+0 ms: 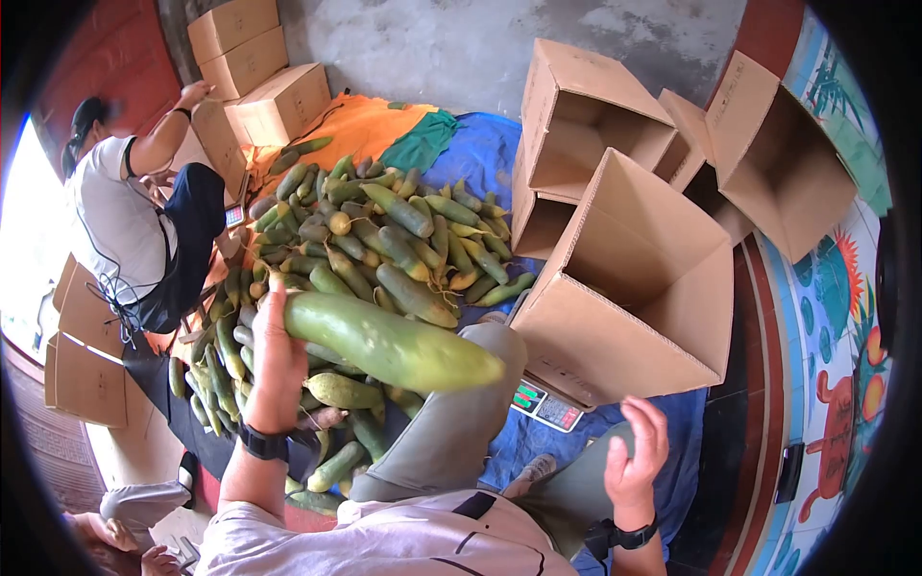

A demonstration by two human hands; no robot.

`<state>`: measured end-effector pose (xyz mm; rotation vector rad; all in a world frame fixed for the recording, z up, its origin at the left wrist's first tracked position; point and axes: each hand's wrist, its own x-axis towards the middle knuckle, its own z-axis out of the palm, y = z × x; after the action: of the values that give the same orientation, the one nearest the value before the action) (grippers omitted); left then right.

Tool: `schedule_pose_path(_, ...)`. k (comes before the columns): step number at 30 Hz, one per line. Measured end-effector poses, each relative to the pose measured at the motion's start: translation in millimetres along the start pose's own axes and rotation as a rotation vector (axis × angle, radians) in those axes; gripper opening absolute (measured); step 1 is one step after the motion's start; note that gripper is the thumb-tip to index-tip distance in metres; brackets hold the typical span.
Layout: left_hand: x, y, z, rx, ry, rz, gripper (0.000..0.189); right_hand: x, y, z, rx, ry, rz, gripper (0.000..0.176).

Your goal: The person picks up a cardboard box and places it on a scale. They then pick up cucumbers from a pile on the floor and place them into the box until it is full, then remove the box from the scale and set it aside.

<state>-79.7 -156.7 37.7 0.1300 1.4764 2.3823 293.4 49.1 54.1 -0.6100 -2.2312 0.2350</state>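
Observation:
My left hand (277, 360) grips one end of a long green gourd (394, 344) and holds it level above my raised knee (490, 355). My right hand (639, 456) hovers with fingers apart and holds nothing, just below an open cardboard box (624, 288) that stands on a scale (545, 406). A big pile of green and yellowish gourds (375, 250) lies on the floor covering in front of me.
Several more open boxes (586, 115) stand at the back right, and closed boxes (259, 77) are stacked at the back left. Another person (125, 230) sits at the left by flat cartons (82, 365). Blue tarp (485, 144) and orange cloth (370, 125) cover the floor.

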Motion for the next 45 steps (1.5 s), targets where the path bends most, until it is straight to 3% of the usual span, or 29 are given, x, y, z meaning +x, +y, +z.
schedule_pose_path(2,-19,-3,27,-0.037,-0.067,-0.014,0.03,16,-22,2,0.219,-0.119,-0.089,0.043)
schedule_pose_path(4,-37,-6,50,-0.034,-0.198,-0.009,0.03,23,-38,8,0.441,-0.175,-0.047,0.054)
schedule_pose_path(9,-60,-29,87,-0.042,-0.304,-0.012,0.027,13,-46,8,0.513,-0.268,0.119,0.068)
schedule_pose_path(14,-70,-56,100,-0.003,-0.414,-0.102,0.022,-1,-31,-3,0.701,-0.241,0.345,0.065)
schedule_pose_path(17,-70,-61,106,0.069,-0.598,-0.146,0.031,0,-23,-23,0.767,-0.178,0.474,0.058)
schedule_pose_path(18,-76,-57,114,0.078,-0.673,-0.152,0.042,3,-27,-29,0.894,-0.083,0.611,0.056)
schedule_pose_path(20,-77,-58,120,0.127,-0.831,-0.133,0.066,5,-14,-42,0.739,-0.027,0.559,0.058)
schedule_pose_path(22,-71,-70,125,0.129,-0.855,-0.146,0.068,11,-3,-55,0.601,0.049,0.601,0.061)
schedule_pose_path(24,-64,-84,122,0.145,-0.85,-0.17,0.066,33,3,-64,0.684,0.182,0.626,0.053)
schedule_pose_path(28,-56,-112,108,0.245,-0.875,-0.195,0.057,63,37,-79,0.34,0.292,0.596,0.043)
schedule_pose_path(32,-53,-123,102,0.196,-0.828,-0.183,0.043,79,71,-77,0.212,0.232,0.614,0.041)
schedule_pose_path(36,-50,-122,100,0.168,-0.826,-0.216,0.04,89,98,-63,0.158,0.193,0.641,0.042)
schedule_pose_path(38,-49,-121,99,0.154,-0.822,-0.234,0.04,95,110,-59,0.045,-0.004,0.634,0.044)
schedule_pose_path(40,-48,-121,99,0.131,-0.828,-0.233,0.04,105,115,-53,0.017,-0.066,0.649,0.046)
schedule_pose_path(42,-48,-121,100,0.133,-0.832,-0.236,0.04,118,117,-48,-0.092,-0.313,0.73,0.047)
schedule_pose_path(43,-48,-121,100,0.134,-0.839,-0.234,0.04,120,126,-44,-0.091,-0.315,0.73,0.047)
schedule_pose_path(45,-49,-121,101,0.124,-0.821,-0.248,0.04,123,150,-35,-0.216,-0.519,0.561,0.048)
